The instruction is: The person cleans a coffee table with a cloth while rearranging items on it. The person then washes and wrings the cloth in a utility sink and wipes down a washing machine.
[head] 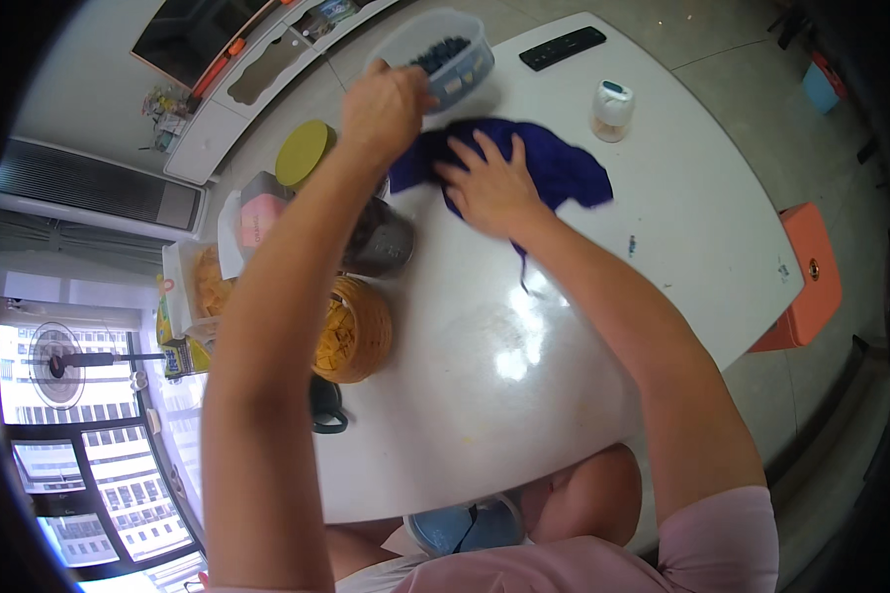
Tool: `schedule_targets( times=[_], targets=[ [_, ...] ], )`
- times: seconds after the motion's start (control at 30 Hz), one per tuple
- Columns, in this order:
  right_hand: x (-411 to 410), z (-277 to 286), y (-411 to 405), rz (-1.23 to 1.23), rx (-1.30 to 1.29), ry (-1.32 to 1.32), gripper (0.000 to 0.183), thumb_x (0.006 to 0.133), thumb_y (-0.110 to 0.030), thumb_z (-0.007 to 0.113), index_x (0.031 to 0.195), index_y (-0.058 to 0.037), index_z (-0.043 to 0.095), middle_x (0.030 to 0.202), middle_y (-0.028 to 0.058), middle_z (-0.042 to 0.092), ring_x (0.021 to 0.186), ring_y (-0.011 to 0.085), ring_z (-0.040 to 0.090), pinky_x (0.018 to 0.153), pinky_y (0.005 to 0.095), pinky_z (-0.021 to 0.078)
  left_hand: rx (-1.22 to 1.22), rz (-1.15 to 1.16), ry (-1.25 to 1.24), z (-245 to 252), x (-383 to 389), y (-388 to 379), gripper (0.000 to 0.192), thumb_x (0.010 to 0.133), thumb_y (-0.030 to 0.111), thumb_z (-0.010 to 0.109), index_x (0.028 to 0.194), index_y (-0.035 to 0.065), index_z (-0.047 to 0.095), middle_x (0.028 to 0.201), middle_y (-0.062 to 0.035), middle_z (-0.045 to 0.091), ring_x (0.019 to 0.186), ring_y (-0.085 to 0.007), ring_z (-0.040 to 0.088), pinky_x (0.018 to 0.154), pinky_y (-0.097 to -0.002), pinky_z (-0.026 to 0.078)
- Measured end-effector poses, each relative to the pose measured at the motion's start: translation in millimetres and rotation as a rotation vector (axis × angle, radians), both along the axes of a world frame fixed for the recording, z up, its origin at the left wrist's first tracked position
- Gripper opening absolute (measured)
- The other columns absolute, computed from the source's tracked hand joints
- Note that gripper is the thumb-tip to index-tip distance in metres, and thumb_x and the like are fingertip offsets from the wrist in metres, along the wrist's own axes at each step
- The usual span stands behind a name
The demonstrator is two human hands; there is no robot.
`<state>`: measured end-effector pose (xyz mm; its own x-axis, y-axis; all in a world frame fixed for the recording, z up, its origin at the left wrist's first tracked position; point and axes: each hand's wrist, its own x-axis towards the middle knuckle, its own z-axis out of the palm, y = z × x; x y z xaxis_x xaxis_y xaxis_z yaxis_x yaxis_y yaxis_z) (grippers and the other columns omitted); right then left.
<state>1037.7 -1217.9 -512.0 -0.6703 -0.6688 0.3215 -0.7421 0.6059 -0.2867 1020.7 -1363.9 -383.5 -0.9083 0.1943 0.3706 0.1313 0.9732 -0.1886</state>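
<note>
My left hand (386, 107) grips the near-left rim of a translucent plastic container (463, 85). Dark blue berries (441, 53), likely blueberries, lie in it. The container is at the far edge of the white table (460, 400); how its base sits is partly hidden. On a crumpled dark purple cloth (571, 167), my right hand (493, 185) lies palm down with its fingers spread. A thin cord hangs from the cloth's near edge. Part of the cloth reaches beneath my left wrist.
A black remote control (562, 48) and a small white-topped jar (612, 111) stand to the right. On the left are a woven basket (374, 326) with yellow packets, a dark container (386, 237), a dark mug (328, 406) and a round yellow-green lid (304, 152). A coral bin (812, 274) adjoins the right edge.
</note>
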Motion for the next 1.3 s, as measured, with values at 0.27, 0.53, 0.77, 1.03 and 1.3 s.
schedule_targets(
  times=[0.27, 0.53, 0.77, 1.03, 1.3],
  targets=[
    [-88.7, 6.7, -82.6, -0.161, 0.105, -0.065, 0.043, 0.094, -0.033, 0.037, 0.136, -0.0252, 0.044, 0.147, 0.0050, 0.033, 0.136, 0.0316, 0.026, 0.106, 0.0636, 0.0137, -0.001, 0.137, 0.029, 63.6, 45.0, 16.2, 0.025, 0.081, 0.032, 0.066, 0.086, 0.0072, 0.064, 0.085, -0.0144, 0.062, 0.081, -0.0329, 0.060, 0.069, -0.0430, 0.047],
    [24.4, 3.5, 44.8, 0.169, -0.041, 0.069, 0.037, 0.087, -0.027, 0.051, 0.123, -0.0182, 0.056, 0.135, 0.0033, 0.046, 0.128, 0.0260, 0.037, 0.106, 0.0546, 0.0236, 0.006, 0.150, -0.094, 23.3, 53.0, 37.4, 0.019, 0.076, 0.027, 0.069, 0.080, 0.0091, 0.065, 0.074, -0.0133, 0.063, 0.079, -0.0313, 0.061, 0.066, -0.0433, 0.049],
    [82.7, 43.6, 240.4, 0.064, 0.131, -0.147, 0.039, 0.085, -0.022, 0.058, 0.124, -0.0227, 0.056, 0.137, 0.0013, 0.046, 0.130, 0.0222, 0.036, 0.108, 0.0495, 0.0239, -0.035, 0.174, -0.225, -22.4, 63.5, 67.8, 0.019, 0.073, 0.026, 0.070, 0.079, 0.0081, 0.065, 0.078, -0.0099, 0.065, 0.084, -0.0285, 0.061, 0.070, -0.0408, 0.050],
    [26.4, 36.1, 310.9, -0.267, 0.097, -0.142, 0.039, 0.087, -0.020, 0.054, 0.126, -0.0215, 0.055, 0.139, 0.0028, 0.044, 0.131, 0.0236, 0.034, 0.110, 0.0490, 0.0199, 0.047, 0.367, -0.397, 21.4, 41.8, 109.5, 0.033, 0.079, 0.038, 0.066, 0.088, 0.0061, 0.064, 0.090, -0.0113, 0.066, 0.096, -0.0289, 0.061, 0.080, -0.0386, 0.048],
    [24.7, 27.7, 305.5, -0.241, -0.015, -0.135, 0.037, 0.085, -0.017, 0.055, 0.122, -0.0188, 0.058, 0.136, 0.0046, 0.048, 0.129, 0.0253, 0.037, 0.110, 0.0483, 0.0203, 0.147, -0.003, -0.135, -65.2, -135.5, 91.8, 0.049, 0.085, 0.033, 0.059, 0.121, 0.0023, 0.049, 0.118, -0.0208, 0.056, 0.111, -0.0361, 0.053, 0.093, -0.0427, 0.044]
  ],
)
